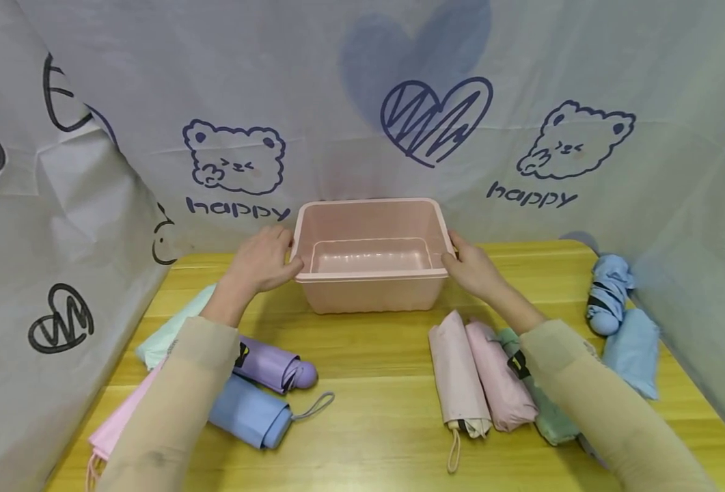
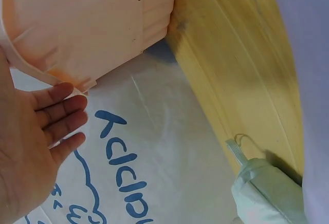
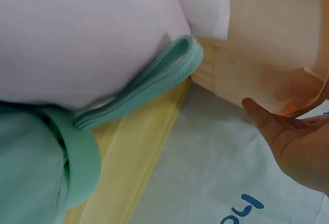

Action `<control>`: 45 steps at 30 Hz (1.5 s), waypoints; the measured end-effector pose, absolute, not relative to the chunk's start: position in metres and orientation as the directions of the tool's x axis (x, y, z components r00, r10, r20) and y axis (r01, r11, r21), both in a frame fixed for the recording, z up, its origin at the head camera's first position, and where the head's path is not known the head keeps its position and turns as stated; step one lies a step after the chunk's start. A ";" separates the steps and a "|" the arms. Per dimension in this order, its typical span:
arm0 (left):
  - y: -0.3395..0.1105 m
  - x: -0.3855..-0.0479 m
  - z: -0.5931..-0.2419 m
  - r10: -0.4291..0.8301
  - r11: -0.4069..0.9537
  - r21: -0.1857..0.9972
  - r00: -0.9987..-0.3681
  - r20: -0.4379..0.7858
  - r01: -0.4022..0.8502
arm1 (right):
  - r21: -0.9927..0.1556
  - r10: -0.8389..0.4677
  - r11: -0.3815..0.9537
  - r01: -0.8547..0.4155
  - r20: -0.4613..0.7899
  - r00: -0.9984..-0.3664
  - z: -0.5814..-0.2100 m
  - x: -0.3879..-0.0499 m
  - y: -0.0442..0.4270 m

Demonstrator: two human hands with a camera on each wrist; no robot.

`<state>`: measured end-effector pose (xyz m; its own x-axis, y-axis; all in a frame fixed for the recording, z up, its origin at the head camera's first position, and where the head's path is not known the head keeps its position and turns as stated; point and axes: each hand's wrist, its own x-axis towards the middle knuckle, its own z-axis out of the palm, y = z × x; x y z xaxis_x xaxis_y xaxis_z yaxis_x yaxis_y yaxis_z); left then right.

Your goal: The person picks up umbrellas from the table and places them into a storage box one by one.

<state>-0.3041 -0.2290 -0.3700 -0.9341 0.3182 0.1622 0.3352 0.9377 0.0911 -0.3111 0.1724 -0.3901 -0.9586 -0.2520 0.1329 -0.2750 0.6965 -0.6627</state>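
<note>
A pink rectangular plastic bin (image 1: 371, 290) stands at the back of the table, its inside bare. My left hand (image 1: 262, 258) holds its left rim, thumb over the edge and fingers outside; in the left wrist view that hand (image 2: 41, 131) has its fingertips by the rim's corner. At the right rim, my right hand (image 1: 473, 266) grips with the thumb on top. The right wrist view shows part of this hand (image 3: 298, 144) against the bin's side (image 3: 257, 70). Near my left forearm lie a purple folded umbrella (image 1: 270, 365) and a blue folded umbrella (image 1: 251, 413).
Pale pink (image 1: 457, 376), pink (image 1: 500, 379) and green (image 1: 553, 410) folded umbrellas lie right of centre. Two light blue ones (image 1: 611, 287) are at the far right. Mint (image 1: 174, 328) and pink (image 1: 119, 417) ones lie left. A printed cloth (image 1: 337, 150) hangs behind the table.
</note>
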 end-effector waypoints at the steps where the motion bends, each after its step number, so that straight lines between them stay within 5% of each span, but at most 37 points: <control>1: -0.229 -0.305 -0.371 0.326 0.938 0.072 -0.932 0.158 0.340 | -0.664 -0.250 0.698 -0.268 0.124 -0.960 -0.390 -0.311 0.173; 9: -0.232 -0.307 -0.378 0.353 0.931 0.051 -0.926 0.130 0.362 | -0.640 -0.234 0.736 -0.223 0.069 -0.970 -0.387 -0.304 0.186; 21: -0.230 -0.309 -0.379 0.348 0.931 0.068 -0.928 0.136 0.359 | -0.532 -0.136 0.819 -0.216 0.185 -0.973 -0.370 -0.274 0.238; 31: -0.230 -0.306 -0.380 0.326 0.931 0.124 -0.936 0.132 0.342 | -0.491 -0.036 0.856 -0.162 0.256 -0.966 -0.371 -0.282 0.304; 45: -0.230 -0.306 -0.383 0.313 0.930 0.155 -0.940 0.139 0.332 | -0.427 0.111 0.901 0.070 0.072 -0.991 -0.402 -0.296 0.384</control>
<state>-0.3057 -0.2303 -0.3833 -0.9396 0.3126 0.1392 0.3325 0.9302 0.1554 -0.2956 0.3838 -0.4024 -0.9913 0.1106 0.0715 0.0697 0.9015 -0.4271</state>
